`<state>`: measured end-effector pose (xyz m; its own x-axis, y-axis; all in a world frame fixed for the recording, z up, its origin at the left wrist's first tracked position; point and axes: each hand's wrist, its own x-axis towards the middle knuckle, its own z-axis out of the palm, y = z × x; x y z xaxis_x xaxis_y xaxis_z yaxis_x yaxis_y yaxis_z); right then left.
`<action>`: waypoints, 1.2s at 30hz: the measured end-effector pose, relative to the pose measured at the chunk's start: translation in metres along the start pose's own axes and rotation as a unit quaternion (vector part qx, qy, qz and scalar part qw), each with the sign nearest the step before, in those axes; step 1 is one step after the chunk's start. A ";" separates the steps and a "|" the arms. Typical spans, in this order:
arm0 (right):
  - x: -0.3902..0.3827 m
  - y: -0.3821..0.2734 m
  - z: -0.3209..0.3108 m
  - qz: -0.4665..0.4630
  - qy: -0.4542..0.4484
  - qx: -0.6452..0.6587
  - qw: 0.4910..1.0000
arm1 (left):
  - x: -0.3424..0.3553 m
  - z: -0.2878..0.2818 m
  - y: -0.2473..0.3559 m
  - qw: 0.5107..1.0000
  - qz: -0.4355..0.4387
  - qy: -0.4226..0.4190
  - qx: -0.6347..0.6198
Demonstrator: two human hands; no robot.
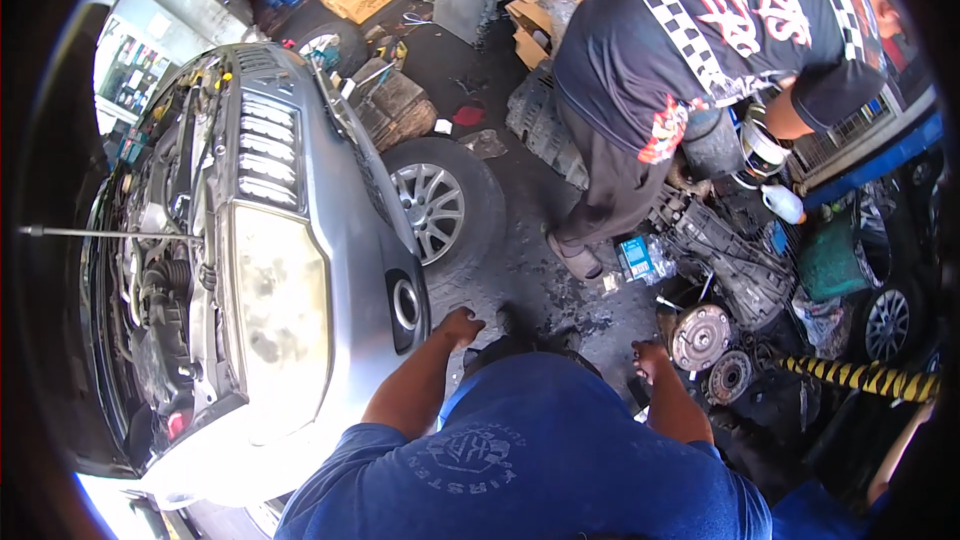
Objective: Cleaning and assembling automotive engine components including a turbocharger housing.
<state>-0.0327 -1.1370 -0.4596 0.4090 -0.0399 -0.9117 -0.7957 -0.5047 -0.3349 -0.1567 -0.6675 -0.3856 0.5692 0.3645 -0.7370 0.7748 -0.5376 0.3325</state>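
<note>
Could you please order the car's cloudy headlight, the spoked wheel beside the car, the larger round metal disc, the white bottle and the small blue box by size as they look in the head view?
1. Cloudy headlight
2. Spoked wheel
3. Larger round metal disc
4. White bottle and small blue box: too alike to rank

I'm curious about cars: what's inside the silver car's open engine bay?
A ribbed black hose sits among crowded mechanical parts, with a thin metal rod reaching across. Whatever lies deeper is covered by those parts.

Single head fisheye: looks steeply down from above left hand [462, 327] and right hand [650, 361], both fairly near.
</note>
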 end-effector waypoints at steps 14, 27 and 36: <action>0.037 -0.027 0.005 0.012 -0.041 0.023 0.999 | 0.003 -0.001 -0.002 0.998 0.044 0.032 0.010; 0.049 -0.023 -0.003 0.020 -0.186 -0.006 0.982 | 0.009 -0.003 0.015 0.989 0.147 0.018 0.023; 0.019 -0.051 0.019 -0.052 -0.201 -0.004 0.978 | 0.018 -0.048 0.061 0.925 0.302 0.188 -0.136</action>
<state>0.0078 -1.0956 -0.4644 0.2766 0.3539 -0.8935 -0.7553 -0.4947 -0.4298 -0.0862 -0.6571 -0.3503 0.9364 0.3262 -0.1294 0.2961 -0.5364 0.7903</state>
